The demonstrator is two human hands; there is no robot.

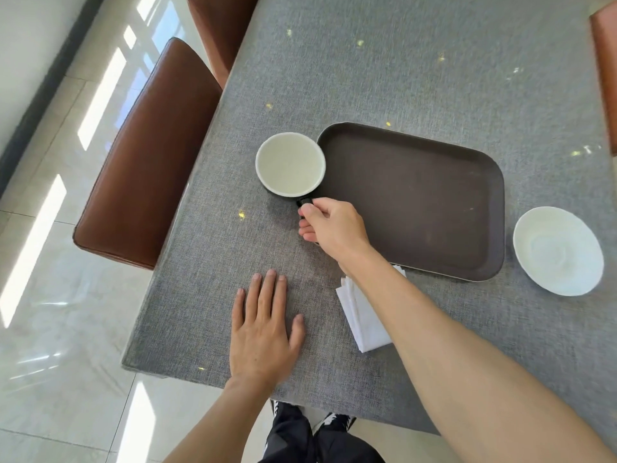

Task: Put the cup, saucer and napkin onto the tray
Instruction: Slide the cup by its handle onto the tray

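A cup (pixel 289 163), white inside and dark outside, stands on the grey table just left of the dark brown tray (pixel 417 202), touching its left rim. My right hand (pixel 330 225) is closed around the cup's dark handle. A white saucer (pixel 558 250) lies on the table to the right of the tray. A folded white napkin (pixel 362 315) lies near the tray's front edge, partly hidden under my right forearm. My left hand (pixel 267 325) rests flat on the table with fingers spread, holding nothing. Nothing lies on the tray.
The grey table (pixel 400 71) has its left edge beside two brown padded chairs (pixel 143 162). Another brown chair (pixel 606 78) shows at the far right. Glossy tiled floor lies to the left, and my legs and shoes show below the table's near edge.
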